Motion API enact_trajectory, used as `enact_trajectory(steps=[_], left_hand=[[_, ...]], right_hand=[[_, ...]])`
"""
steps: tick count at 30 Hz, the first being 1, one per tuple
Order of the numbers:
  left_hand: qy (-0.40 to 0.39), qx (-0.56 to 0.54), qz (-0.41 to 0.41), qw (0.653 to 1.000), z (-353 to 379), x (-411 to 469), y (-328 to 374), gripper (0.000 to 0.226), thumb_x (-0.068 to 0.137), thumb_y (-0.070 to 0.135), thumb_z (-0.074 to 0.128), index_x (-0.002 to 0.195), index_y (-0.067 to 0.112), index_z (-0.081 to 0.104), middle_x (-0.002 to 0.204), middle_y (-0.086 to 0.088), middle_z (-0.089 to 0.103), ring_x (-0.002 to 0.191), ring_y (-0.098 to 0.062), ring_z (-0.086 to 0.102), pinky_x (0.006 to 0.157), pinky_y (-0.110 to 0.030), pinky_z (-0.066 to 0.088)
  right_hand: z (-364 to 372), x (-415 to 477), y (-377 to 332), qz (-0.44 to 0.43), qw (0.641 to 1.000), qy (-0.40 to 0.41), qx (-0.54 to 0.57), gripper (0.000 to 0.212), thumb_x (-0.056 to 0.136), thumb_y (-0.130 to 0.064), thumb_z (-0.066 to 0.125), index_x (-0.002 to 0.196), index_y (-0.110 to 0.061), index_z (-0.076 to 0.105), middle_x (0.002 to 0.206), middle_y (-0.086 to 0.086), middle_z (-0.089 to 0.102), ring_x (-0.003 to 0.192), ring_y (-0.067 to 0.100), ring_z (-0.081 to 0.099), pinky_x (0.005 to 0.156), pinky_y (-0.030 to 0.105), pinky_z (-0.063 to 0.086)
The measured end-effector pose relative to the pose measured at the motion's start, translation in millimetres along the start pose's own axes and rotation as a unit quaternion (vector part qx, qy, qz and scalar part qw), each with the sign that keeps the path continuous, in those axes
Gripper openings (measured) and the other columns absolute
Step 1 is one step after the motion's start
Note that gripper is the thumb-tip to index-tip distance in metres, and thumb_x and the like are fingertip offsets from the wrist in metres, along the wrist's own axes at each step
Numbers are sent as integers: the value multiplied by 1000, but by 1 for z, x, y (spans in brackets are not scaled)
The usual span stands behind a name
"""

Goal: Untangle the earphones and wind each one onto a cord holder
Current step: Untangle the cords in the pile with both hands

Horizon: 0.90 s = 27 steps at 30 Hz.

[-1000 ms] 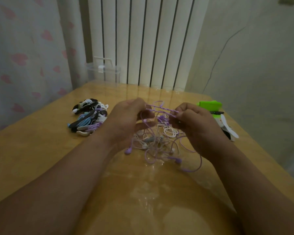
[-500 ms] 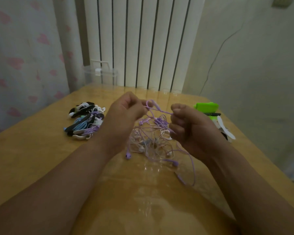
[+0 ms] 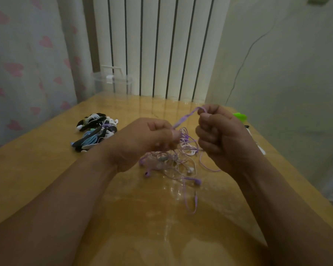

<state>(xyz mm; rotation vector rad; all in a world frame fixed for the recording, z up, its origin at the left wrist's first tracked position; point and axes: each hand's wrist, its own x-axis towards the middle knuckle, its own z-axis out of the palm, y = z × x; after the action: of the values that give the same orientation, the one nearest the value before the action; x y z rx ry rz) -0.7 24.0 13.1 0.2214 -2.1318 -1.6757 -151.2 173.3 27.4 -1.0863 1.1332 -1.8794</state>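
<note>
Purple cord [image 3: 185, 118]: a short stretch is drawn taut in the air between the two hands, raised off the table [image 3: 46, 179].
Left hand [image 3: 142, 143]: fingers curled, with thumb and forefinger pinching the lower end of the taut stretch, just above the tangle.
Right hand [image 3: 223, 139]: fingers curled, with the fingertips pinching the upper end of the stretch at the top of the fist.
Long axis: the stretch runs diagonally from the left pinch, low and nearer the person, up to the right pinch, which is higher and farther away.
Tangle of earphones [image 3: 173, 158]: purple and white cords lie knotted on the table, below and between the two hands. Strands rise from it to the left pinch.
Nearer hand: the left pinch is just beside the knot, while the right pinch is clear of it. By this reading the left hand anchors and the right hand draws the cord out along the diagonal.
Loose tail [image 3: 195, 200]: a purple loop trails from the tangle toward the person and is held by neither hand.
Step in hand: untangling appears to be under way, and no cord holder is in either hand.
Wound earphones [image 3: 96, 131]: a heap of finished sets lies to the left, well apart from the hands.
Risk: a pull off the cord's axis would probably tighten the knot.
</note>
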Motion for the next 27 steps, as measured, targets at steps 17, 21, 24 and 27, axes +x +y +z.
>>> enact_trajectory(steps=[17,21,24,27], left_hand=[[-2,-225,9,974,-17,-3,14,29,94,22,61,67,12,66,96,-15,70,97,-29,70,103,-54,55],[44,-323,15,945,-27,-19,25,29,94,19,61,66,11,66,93,-13,73,107,-27,70,117,-55,42],[70,-369,8,927,-31,-39,39,35,96,26,58,66,14,72,78,-5,71,96,-21,69,110,-52,48],[83,-355,-3,931,-33,-58,43,35,95,28,60,67,15,75,86,-5,74,100,-19,68,106,-51,51]], right_hand=[[0,11,-18,-16,996,64,-60,16,103,-18,60,108,-10,73,65,2,20,52,13,21,46,24,24],[5,1,-44,74,975,16,-207,16,99,-8,65,110,2,70,57,0,34,45,9,23,38,20,21],[17,-15,-54,74,905,-4,-420,14,98,-16,70,103,-5,77,55,-4,55,44,8,39,42,20,33],[27,-26,-55,12,925,77,-372,20,103,-26,64,104,-13,79,61,0,56,62,12,60,69,30,58]])
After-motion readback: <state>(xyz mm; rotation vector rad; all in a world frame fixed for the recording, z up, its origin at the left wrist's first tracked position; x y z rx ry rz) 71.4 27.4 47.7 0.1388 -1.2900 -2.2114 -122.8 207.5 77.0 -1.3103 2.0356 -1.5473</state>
